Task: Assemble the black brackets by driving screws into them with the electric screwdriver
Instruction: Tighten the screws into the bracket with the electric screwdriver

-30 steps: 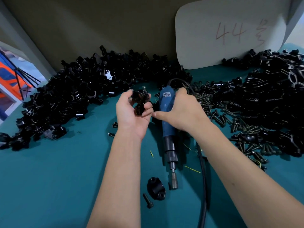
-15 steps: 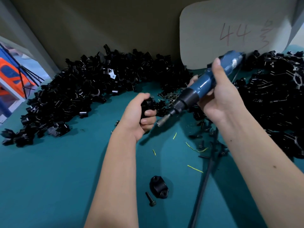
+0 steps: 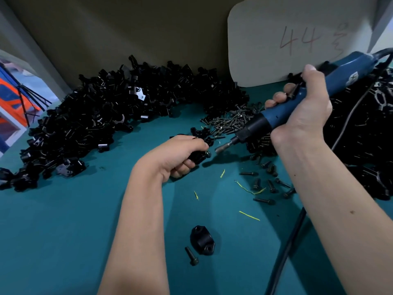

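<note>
- the screwdriver (image 3: 314, 96) in my right hand (image 3: 306, 111) is blue, with a black collar and a silvery bit
- bracket (image 3: 198, 156) in my left hand (image 3: 180, 156) is plain black, same as the big pile (image 3: 102, 124)
- table (image 3: 63, 231) is solid teal
- loose screws (image 3: 229, 122) look dark grey
- a few yellow slivers (image 3: 248, 215) lying around
- pale card (image 3: 297, 39) at the back has "44" in red
- cord (image 3: 285, 248) is black

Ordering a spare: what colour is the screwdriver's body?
Blue, with a black nose; the electric screwdriver shows in the head view.
</note>
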Demonstrator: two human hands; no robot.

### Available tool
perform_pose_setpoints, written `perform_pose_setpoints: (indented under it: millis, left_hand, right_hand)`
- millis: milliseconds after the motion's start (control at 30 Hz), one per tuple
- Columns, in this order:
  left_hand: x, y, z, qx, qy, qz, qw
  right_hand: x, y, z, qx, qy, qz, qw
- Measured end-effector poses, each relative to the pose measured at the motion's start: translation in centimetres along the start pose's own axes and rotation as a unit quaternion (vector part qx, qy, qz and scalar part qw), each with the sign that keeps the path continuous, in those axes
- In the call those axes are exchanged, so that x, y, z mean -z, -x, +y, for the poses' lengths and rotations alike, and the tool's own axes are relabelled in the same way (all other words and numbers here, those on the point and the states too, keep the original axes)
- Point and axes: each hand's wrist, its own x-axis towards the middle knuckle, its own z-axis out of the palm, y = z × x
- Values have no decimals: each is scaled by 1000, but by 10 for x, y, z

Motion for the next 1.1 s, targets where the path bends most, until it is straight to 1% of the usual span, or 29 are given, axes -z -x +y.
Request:
perform_pose_setpoints:
  millis: [200,400,600,833,1100]
  left_hand:
    - [-5,1,3,-10,-29,-17,999]
    - [-5,0,1,2,6,-28,1000]
    - [-6,-2,4,15,-16,-43,999]
    - [-12,-1,6,13,-9,-49,999]
    - [-10,-3,3,26,31,-56,998]
  right_hand:
    - [-3,5,2,-7,-2,-10,1000]
    - [-3,6,1,-8,2,-13,1000]
    - [-4,8,-1,-8,5,-17,1000]
    - [-9,11,-6,21,26,-55,998]
    - [-11,13,-5,28,18,-85,996]
